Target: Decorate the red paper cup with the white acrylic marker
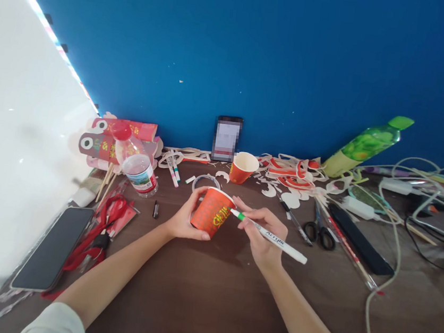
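Observation:
My left hand is wrapped round an orange paper cup with yellow print, held tilted just above the brown table. My right hand pinches a white marker with a green tip. The tip touches the cup's side near its rim. A second orange paper cup stands upright behind, close to the blue wall.
At the left lie a dark phone, a red lanyard, a plastic water bottle and red paper figures with eyes. Paper scraps, scissors, a green bottle and tangled cables crowd the right. A small phone leans on the wall.

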{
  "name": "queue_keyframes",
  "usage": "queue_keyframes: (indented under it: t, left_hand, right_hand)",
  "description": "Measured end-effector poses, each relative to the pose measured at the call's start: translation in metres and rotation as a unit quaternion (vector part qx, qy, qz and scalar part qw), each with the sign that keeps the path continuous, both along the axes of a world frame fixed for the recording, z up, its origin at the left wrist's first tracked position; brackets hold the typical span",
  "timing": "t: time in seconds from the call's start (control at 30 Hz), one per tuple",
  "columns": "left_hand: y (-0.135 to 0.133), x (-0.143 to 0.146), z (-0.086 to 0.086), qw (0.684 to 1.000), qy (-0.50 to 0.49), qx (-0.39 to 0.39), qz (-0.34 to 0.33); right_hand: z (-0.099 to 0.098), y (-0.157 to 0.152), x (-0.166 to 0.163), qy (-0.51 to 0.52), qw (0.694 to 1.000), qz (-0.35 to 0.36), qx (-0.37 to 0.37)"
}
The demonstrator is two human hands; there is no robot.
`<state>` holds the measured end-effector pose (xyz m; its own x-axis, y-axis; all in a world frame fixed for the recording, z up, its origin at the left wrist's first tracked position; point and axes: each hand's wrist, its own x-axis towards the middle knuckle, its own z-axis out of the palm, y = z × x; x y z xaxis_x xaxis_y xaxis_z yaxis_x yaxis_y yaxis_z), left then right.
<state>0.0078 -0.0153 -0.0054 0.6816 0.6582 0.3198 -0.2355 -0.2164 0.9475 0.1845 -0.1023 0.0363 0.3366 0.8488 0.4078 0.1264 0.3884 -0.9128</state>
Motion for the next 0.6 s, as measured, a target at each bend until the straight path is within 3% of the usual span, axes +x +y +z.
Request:
queue_keyframes:
  t: [0.17,0.37,0.6]
  left_hand:
    - [-0.0002,-0.0012,-0.0014,0.998,-0.034,-0.046,-0.012]
    - [-0.0021,-0.0027,0.0008,0.979,-0.054,-0.186,-0.068]
    - [-0.0014,-0.0022,0.0007,0.972,-0.05,-0.221,-0.061]
  right_hand:
    - [-0.0044,0.0009,0.0018,0.028,0.999,0.016,0.007]
    - [-0.0043,0.0033,0.0035,0.134,0.989,0.056,-0.005]
    - [-0.0073,0.0021,0.0026,0.097,0.994,0.043,-0.022]
